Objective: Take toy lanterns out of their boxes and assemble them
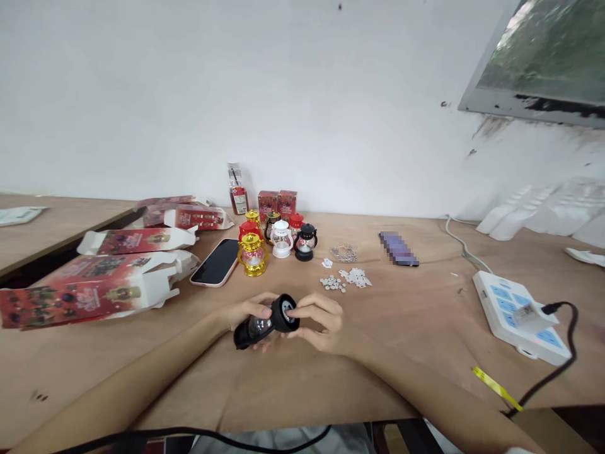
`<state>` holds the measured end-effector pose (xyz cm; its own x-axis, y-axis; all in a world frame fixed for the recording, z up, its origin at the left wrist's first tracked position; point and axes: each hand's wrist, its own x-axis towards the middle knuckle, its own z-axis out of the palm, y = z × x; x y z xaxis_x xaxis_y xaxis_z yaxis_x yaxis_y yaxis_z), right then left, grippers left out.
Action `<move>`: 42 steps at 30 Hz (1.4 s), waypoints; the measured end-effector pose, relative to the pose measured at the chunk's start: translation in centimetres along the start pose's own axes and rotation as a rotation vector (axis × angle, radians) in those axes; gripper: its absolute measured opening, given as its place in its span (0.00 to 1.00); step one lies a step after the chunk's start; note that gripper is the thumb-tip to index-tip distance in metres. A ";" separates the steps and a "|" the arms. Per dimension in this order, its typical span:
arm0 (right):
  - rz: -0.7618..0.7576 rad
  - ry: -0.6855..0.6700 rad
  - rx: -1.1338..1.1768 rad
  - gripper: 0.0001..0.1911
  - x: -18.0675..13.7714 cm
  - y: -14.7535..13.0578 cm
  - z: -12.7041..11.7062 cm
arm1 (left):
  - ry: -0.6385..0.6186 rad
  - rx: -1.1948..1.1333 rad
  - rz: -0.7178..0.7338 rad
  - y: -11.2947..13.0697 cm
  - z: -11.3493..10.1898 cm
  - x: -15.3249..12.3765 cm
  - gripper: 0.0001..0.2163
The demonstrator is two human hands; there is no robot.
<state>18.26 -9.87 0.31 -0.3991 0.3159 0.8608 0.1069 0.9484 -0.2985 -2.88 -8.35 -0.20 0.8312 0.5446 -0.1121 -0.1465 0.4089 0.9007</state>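
My left hand is closed around a small black lantern, which lies tilted with its base toward the right. The round underside of the base shows a light-coloured inset. At this base, my right hand has its fingertips bent against the inset, with the thumb by the rim. Whatever small thing may be between those fingers is hidden. Beyond the hands are a group of small round button cells, a pile of white tabs and a heap of thin silver rings.
Several small lanterns, among them a gold one, a white one and a black one, stand behind. Left are a phone and opened red boxes. A bottle, a second phone and a power strip also sit there.
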 end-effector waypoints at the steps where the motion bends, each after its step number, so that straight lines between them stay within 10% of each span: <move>1: 0.024 -0.014 0.016 0.11 0.1 -0.1 -0.1 | -0.001 -0.002 0.004 0.0 0.0 0.0 0.22; 30: 0.422 -0.074 0.385 0.13 0.8 -0.8 0.3 | -0.084 0.022 -0.117 0.9 1.4 -0.1 0.21; 42: 0.320 -0.037 0.314 0.07 0.9 -1.2 0.2 | -0.083 0.035 -0.100 1.3 1.7 0.0 0.22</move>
<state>17.60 -10.75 1.33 -0.4240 0.5852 0.6912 -0.0489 0.7473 -0.6627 -2.17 -9.09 1.69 0.8826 0.4391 -0.1680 -0.0430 0.4313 0.9012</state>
